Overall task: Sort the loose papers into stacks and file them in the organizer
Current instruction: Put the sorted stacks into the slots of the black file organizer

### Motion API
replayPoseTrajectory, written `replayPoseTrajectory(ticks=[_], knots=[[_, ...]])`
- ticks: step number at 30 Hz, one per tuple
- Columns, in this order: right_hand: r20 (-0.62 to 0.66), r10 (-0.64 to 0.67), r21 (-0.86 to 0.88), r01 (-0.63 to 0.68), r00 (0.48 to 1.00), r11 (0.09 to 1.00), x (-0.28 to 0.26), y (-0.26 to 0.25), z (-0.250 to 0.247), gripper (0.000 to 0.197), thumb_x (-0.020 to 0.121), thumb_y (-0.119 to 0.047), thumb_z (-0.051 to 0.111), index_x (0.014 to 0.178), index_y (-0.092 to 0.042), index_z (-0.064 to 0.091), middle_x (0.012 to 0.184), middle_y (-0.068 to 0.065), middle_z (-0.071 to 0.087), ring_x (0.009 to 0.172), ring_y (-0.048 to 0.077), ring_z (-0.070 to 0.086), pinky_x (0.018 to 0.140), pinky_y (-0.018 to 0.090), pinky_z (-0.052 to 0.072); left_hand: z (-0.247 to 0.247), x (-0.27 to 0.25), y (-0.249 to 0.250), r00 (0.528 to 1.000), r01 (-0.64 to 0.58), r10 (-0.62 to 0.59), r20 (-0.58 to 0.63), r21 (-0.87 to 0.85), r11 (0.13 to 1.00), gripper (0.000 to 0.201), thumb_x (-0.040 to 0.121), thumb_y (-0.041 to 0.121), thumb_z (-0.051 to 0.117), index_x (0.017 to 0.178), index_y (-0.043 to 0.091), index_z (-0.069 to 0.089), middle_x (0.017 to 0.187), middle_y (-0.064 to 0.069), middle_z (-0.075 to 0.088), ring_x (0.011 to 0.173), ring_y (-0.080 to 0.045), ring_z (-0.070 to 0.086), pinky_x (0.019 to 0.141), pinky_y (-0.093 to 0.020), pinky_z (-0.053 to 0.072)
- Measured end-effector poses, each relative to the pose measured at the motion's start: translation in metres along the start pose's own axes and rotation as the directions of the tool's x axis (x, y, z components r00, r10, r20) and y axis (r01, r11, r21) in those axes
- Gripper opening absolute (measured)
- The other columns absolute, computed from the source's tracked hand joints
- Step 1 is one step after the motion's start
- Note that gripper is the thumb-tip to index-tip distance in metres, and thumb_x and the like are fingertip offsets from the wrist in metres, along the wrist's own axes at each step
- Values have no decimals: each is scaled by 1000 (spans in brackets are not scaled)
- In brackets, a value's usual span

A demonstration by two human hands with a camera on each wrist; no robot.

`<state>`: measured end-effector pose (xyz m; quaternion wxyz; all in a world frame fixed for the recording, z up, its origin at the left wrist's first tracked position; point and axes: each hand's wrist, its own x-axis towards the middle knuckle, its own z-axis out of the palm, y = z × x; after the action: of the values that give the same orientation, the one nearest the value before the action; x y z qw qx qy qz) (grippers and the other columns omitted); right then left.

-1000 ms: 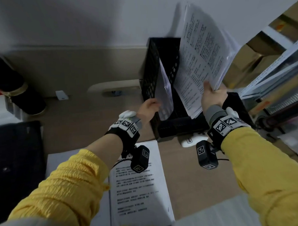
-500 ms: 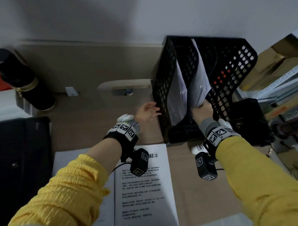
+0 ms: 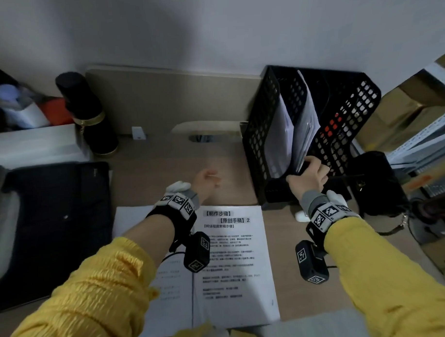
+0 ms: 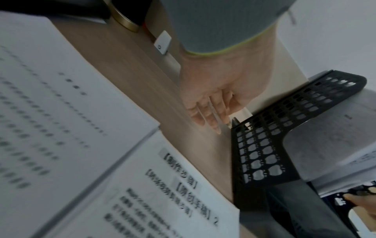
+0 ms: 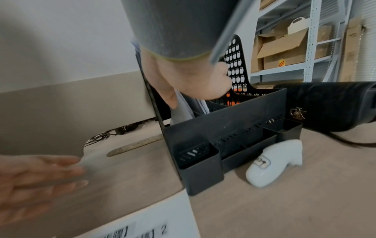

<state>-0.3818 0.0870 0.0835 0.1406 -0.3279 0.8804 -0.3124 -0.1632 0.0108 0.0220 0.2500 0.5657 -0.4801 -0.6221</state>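
Head view: black perforated plastic organizer [image 3: 263,131], upright, two slots holding white paper sheaves [image 3: 306,120]; right hand [image 3: 308,176] grips the second sheaf's lower edge. Flat printed sheets [image 3: 235,263] on matte tan desk [image 3: 156,170].
Left wrist view: left hand [image 4: 215,99], fingers extended, empty.
Right wrist view: glossy white mouse [image 5: 274,162] beside organizer.

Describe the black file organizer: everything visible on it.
The black file organizer looks like plastic. It stands upright on the desk near the wall, its tall dividers perforated with apple-shaped holes. Two slots hold upright paper stacks. Low open compartments line its front. The right hand reaches into its front, fingers on the right stack's lower edge. A white device lies by its base.
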Motion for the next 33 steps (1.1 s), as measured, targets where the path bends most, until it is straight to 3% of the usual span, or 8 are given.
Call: replayPoseTrajectory(ticks=[4, 7, 11, 14, 23, 26, 30, 33], knots=[[299, 148, -122, -116, 943, 986, -22, 12, 20, 52, 81, -17, 64, 129, -22, 43, 141, 8, 26, 129, 34, 27, 110, 42, 29, -22, -18, -28, 998, 59, -55, -25, 173, 983, 36, 95, 5, 50, 129, -5, 51, 107, -10, 53, 84, -17, 52, 71, -21, 43], [544, 286, -317, -122, 789, 940, -40, 30, 40, 60, 88, -25, 62, 140, -10, 37, 147, 12, 31, 138, 34, 28, 110, 36, 29, -31, -26, -50, 991, 136, -135, -24, 291, 947, 33, 94, 4, 48, 125, -5, 56, 108, -15, 57, 94, -19, 48, 84, -27, 40], [620, 417, -389, -200, 665, 899, -65, 58, 63, 59, 90, -18, 60, 140, 2, 37, 141, 18, 46, 128, 34, 47, 100, 35, 43, -39, -38, -79, 978, 203, -209, -21, 342, 917, 27, 93, 3, 51, 117, -1, 62, 127, -20, 58, 109, -30, 56, 98, -38, 46], [610, 437, -387, -233, 661, 892, -76, 66, 70, 51, 92, -15, 58, 137, 2, 42, 134, 18, 53, 122, 33, 52, 88, 31, 42, -42, -48, -86, 974, 217, -224, -25, 377, 900, 34, 95, 7, 50, 127, 1, 58, 131, -18, 58, 123, -33, 54, 100, -32, 43], [656, 340, -205, -274, 674, 940, -84, 57, 64, 56, 84, -6, 68, 135, -2, 45, 129, 15, 58, 116, 31, 55, 92, 32, 45, -46, -48, -86, 972, 231, -232, -38, 352, 907, 36, 94, 5, 51, 130, 1, 55, 132, -19, 58, 123, -32, 55, 98, -30, 44], [702, 363, -298, -209, 613, 931, -91, 46, 61, 58, 84, -21, 70, 133, -6, 43, 129, 12, 56, 111, 29, 57, 78, 35, 52, -47, -47, -82, 973, 218, -232, -7, 373, 902, 38, 93, 5, 53, 131, 2, 54, 134, -18, 56, 122, -31, 55, 98, -31, 44], [736, 232, -216, -104, 636, 971, -87, 30, 50, 44, 86, -21, 67, 124, -4, 52, 119, 10, 62, 91, 22, 62, 72, 25, 53, -53, -45, -71, 952, 265, -295, 80, 266, 927, 42, 96, 12, 53, 136, 2, 47, 114, -15, 62, 79, -18, 61, 49, -17, 44], [711, 54, -34, -44, 701, 998, -72, 12, 32, 35, 88, -19, 65, 119, -5, 59, 114, 7, 64, 89, 20, 58, 75, 25, 46, -63, -40, -61, 957, 228, -270, 102, 307, 924, 70, 90, 31, 65, 145, 5, 32, 135, -13, 54, 118, -29, 56, 79, -28, 50]])
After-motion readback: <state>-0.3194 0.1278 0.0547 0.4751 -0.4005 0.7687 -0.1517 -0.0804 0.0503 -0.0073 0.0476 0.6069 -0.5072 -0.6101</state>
